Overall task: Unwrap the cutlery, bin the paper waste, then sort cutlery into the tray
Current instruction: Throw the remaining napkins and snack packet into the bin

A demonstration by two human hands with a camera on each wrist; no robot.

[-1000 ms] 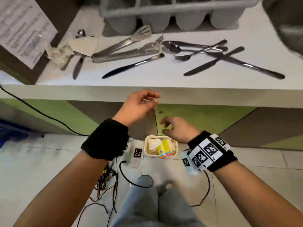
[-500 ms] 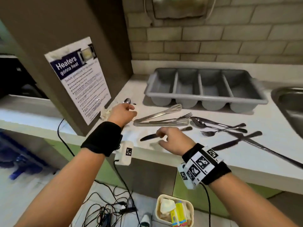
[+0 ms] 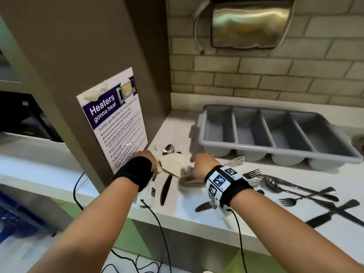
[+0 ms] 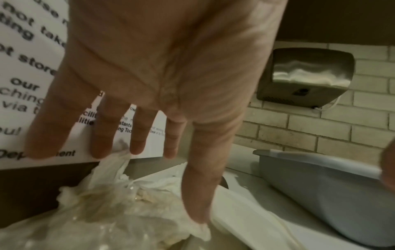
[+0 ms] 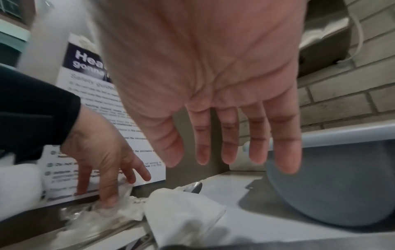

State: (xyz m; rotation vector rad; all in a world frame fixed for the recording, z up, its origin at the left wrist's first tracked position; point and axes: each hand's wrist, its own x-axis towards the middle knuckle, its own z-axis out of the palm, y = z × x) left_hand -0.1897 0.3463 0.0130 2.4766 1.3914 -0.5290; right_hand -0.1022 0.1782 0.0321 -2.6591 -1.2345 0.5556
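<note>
A white paper napkin (image 3: 173, 164) (image 5: 181, 213) lies over a spoon (image 3: 168, 149) (image 5: 193, 186) and a dark-handled knife (image 3: 166, 188) at the counter's left end. Beside it sits crumpled wrap (image 4: 107, 211) (image 5: 89, 218). My left hand (image 3: 146, 156) (image 4: 166, 177) reaches down with straight fingers, its thumb tip touching the wrap. My right hand (image 3: 197, 162) (image 5: 213, 162) hovers open just above the napkin's right edge, holding nothing. The grey four-compartment tray (image 3: 275, 134) (image 5: 342, 177) stands behind, with nothing in the compartments that show. Loose forks, spoons and knives (image 3: 295, 192) lie to the right.
A brown cabinet side with a poster (image 3: 114, 123) walls off the left. Metal tongs (image 3: 236, 160) lie under my right wrist. A steel dispenser (image 3: 250, 22) hangs on the brick wall. Cables (image 3: 157, 223) drop over the counter's front edge.
The view swung up from the floor bin to the counter. Both hands rose from above the bin; the left went to the wrap, the right then shifted left to the napkin.
</note>
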